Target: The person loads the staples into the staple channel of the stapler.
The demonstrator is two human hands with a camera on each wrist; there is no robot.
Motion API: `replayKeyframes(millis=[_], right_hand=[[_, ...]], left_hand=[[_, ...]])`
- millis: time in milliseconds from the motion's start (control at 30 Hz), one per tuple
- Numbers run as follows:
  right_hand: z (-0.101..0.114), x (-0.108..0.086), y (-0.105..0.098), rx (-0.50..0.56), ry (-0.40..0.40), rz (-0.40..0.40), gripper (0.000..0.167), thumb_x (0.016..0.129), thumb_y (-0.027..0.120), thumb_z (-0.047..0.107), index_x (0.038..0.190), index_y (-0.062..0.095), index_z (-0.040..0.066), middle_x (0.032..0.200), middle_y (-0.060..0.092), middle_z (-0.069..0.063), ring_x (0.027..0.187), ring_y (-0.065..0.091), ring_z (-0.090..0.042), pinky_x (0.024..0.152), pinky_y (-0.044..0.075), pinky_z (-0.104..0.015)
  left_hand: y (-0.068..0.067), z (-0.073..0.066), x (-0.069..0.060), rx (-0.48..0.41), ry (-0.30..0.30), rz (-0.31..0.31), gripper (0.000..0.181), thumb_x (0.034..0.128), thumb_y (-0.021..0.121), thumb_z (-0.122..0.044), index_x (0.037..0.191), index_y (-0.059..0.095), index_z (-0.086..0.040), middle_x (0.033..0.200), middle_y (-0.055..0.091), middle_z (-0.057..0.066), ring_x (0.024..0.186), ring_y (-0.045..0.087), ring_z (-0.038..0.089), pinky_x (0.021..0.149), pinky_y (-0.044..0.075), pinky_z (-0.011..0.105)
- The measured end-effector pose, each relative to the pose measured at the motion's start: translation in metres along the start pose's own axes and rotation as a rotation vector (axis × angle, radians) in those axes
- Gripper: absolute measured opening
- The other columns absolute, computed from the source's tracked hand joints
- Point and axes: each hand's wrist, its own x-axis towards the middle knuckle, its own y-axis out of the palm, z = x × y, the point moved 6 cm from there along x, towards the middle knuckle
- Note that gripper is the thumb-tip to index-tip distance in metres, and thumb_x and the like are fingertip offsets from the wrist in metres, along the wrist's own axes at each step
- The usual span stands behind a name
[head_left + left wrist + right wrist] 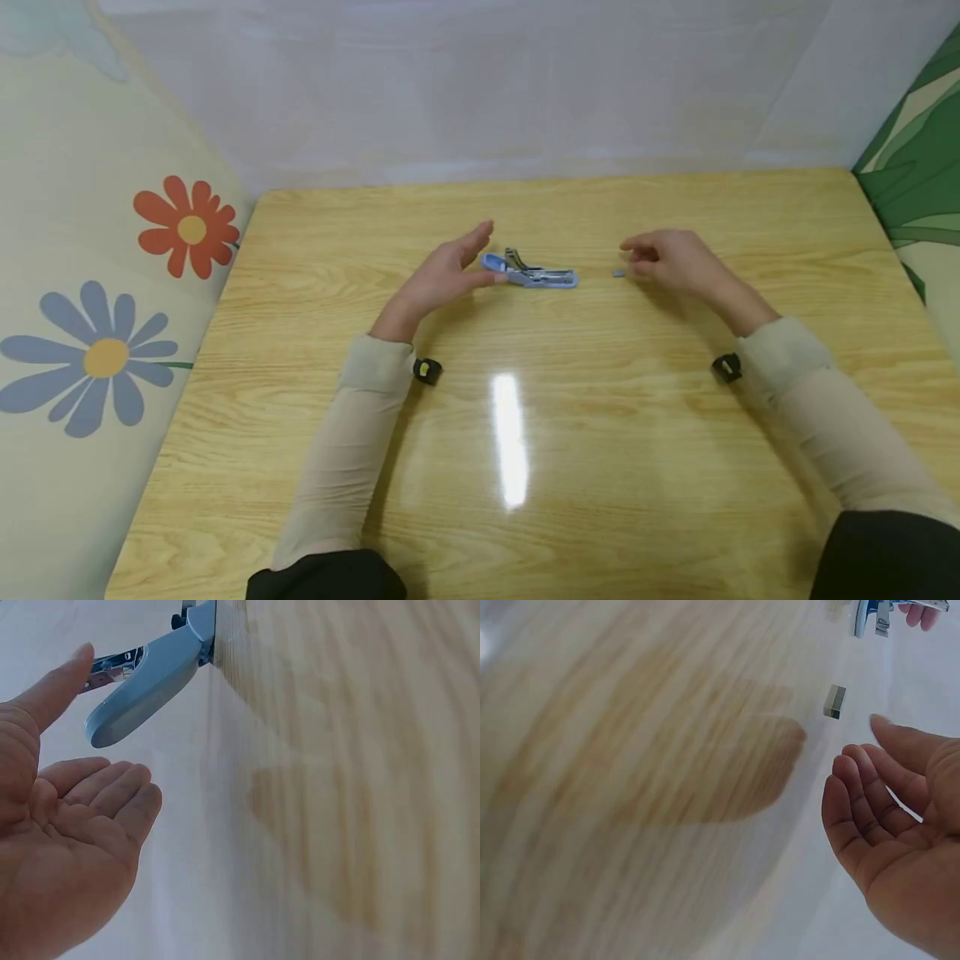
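Note:
A light blue stapler (551, 279) lies opened up on the table, its metal staple channel exposed and its top cover (142, 694) swung back to the left. Beside its left end is my left hand (444, 273), fingers extended, thumb at the stapler; whether the thumb touches it I cannot tell. To the right of the stapler a small grey strip of staples (618, 273) rests on the wood, also visible as a short metallic block (835, 701) in the right wrist view. My right hand (678, 262) hovers just right of the strip, fingers loosely bent, thumb and fingertips apart, holding nothing.
The wood-grain table (600, 450) extends around both hands, with a bright light reflection near its middle. A pale wall covering (510, 92) borders the far edge. Walls with painted flowers (107, 358) and green leaves (918, 167) stand at the sides.

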Motion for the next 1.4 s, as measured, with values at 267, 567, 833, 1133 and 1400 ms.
replayKeyframes(millis=[267,567,833,1133,1400], right_hand=[[-0.001,0.002,0.007,-0.023,0.007,0.014,0.031,0.095,0.066,0.006,0.124,0.068,-0.004,0.111,0.074,-0.022,0.104,0.069,-0.036,0.098,0.052,-0.051],[-0.008,0.005,0.012,-0.002,0.047,-0.027,0.024,0.094,0.072,0.016,0.113,0.075,0.002,0.105,0.076,-0.016,0.098,0.069,-0.031,0.091,0.052,-0.047],[-0.011,0.005,0.015,0.023,0.061,-0.08,0.019,0.093,0.074,0.019,0.107,0.077,0.006,0.096,0.077,-0.011,0.089,0.066,-0.025,0.082,0.048,-0.036],[-0.009,0.005,0.014,0.004,0.034,-0.089,0.016,0.093,0.074,0.017,0.104,0.078,0.006,0.101,0.078,-0.013,0.094,0.069,-0.027,0.087,0.051,-0.043],[-0.009,0.006,0.016,-0.015,0.034,-0.08,0.017,0.094,0.073,0.019,0.103,0.078,0.005,0.102,0.078,-0.014,0.094,0.069,-0.029,0.088,0.051,-0.047]], left_hand=[[0.007,-0.001,0.002,-0.029,0.039,0.043,0.074,0.1007,0.065,-0.026,0.162,0.025,-0.015,0.167,0.029,0.003,0.154,0.029,0.019,0.124,0.028,0.036],[0.007,-0.003,0.002,-0.036,0.02,0.031,0.073,0.1003,0.066,-0.023,0.161,0.027,-0.013,0.166,0.031,0.006,0.153,0.033,0.022,0.124,0.03,0.036],[0.01,-0.004,0.003,-0.056,0.041,0.041,0.062,0.1028,0.058,-0.009,0.159,0.032,-0.008,0.165,0.034,0.009,0.15,0.039,0.024,0.12,0.037,0.037],[0.009,-0.006,0.003,-0.074,0.033,0.047,0.059,0.1032,0.056,-0.007,0.158,0.034,-0.007,0.163,0.039,0.01,0.147,0.042,0.025,0.116,0.042,0.039],[0.009,-0.004,0.002,-0.07,0.007,0.049,0.057,0.1037,0.057,-0.01,0.157,0.038,-0.01,0.16,0.043,0.007,0.144,0.047,0.024,0.114,0.044,0.04]])
